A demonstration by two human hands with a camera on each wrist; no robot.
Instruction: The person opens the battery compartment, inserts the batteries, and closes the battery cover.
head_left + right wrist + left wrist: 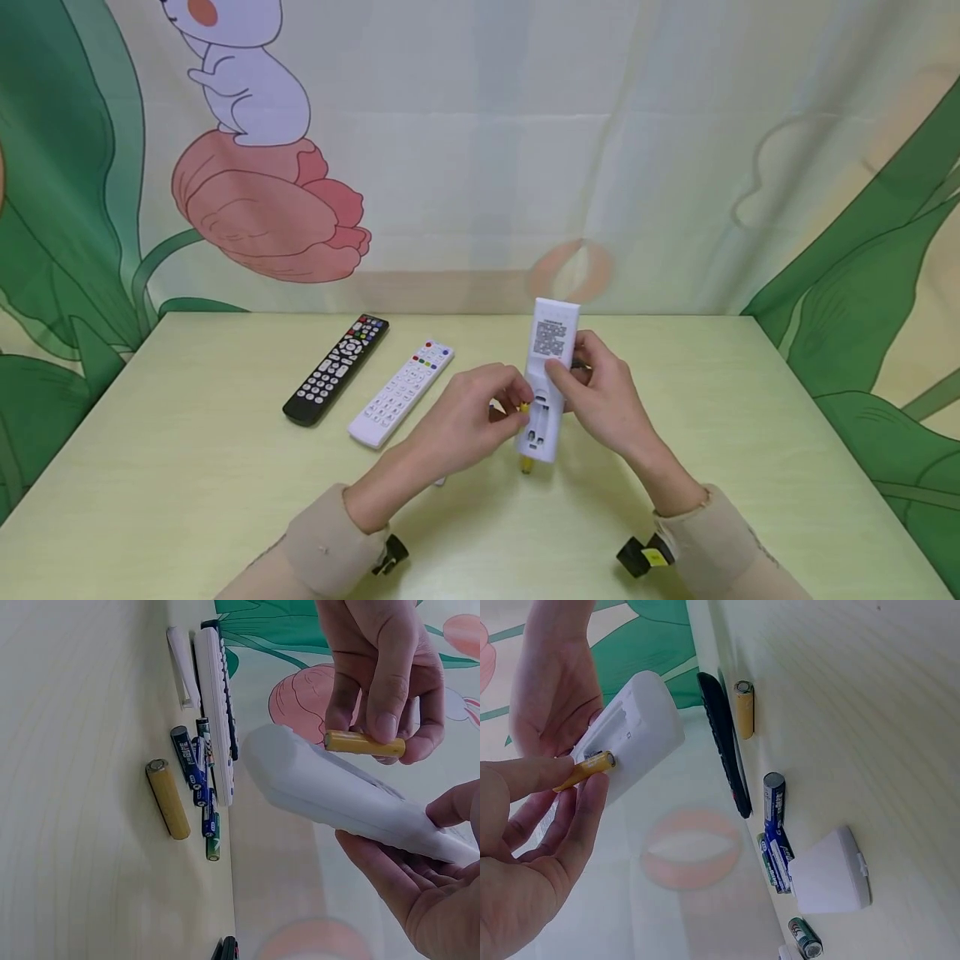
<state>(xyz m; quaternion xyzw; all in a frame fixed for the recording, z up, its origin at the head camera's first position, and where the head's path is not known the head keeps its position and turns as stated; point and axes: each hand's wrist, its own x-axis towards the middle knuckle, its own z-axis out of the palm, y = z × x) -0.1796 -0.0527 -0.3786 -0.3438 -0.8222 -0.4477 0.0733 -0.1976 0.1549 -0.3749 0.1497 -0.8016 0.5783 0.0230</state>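
My right hand (606, 400) holds a white remote control (553, 321) above the table, its back facing me and its battery compartment uncovered. Beside that compartment my left hand (468, 417) pinches a yellow battery (589, 769) between thumb and fingers. In the right wrist view this battery (364, 743) is just off the remote's edge. I see no battery in the visible part of the compartment. A second yellow battery (169, 801) lies on the table below the remote, partly hidden in the head view.
Left of my hands lie a black remote (337, 368) and another white remote (401, 396). Several blue and green batteries (186, 757) lie grouped on the table near a white battery cover (829, 877). A long black object (724, 742) lies behind my right hand. A printed curtain (450, 167) hangs behind the table.
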